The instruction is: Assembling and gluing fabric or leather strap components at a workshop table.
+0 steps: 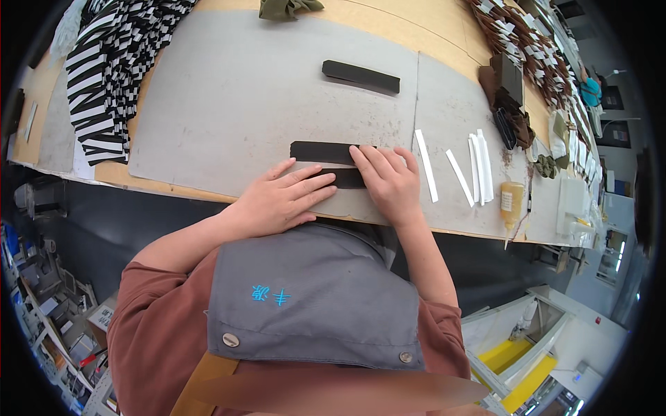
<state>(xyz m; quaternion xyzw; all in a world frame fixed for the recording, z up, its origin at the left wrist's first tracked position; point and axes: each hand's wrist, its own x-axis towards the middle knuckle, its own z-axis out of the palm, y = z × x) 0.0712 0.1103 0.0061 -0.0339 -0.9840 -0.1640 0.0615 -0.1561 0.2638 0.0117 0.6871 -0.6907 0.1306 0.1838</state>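
Note:
Two black fabric-like strips lie one behind the other at the near edge of the grey work surface. My left hand (pixel 281 197) rests palm down with fingers spread, its fingertips touching the nearer black strip (pixel 352 179). My right hand (pixel 388 182) lies flat over the right ends of both strips, its fingers reaching onto the farther black strip (pixel 320 151). That hand hides those ends. A third, thicker black strip or stack (pixel 361 78) lies apart, farther back. Neither hand grips anything that I can see.
Loose white strips (pixel 427 166) and a white strip bundle (pixel 480 170) lie right of my right hand. Beyond them stands a yellowish squeeze bottle (pixel 512 197) at the table edge. Black-and-white pieces (pixel 104 90) pile up at left, brown pieces (pixel 534 52) at far right. Olive cloth (pixel 288 7) lies at the back.

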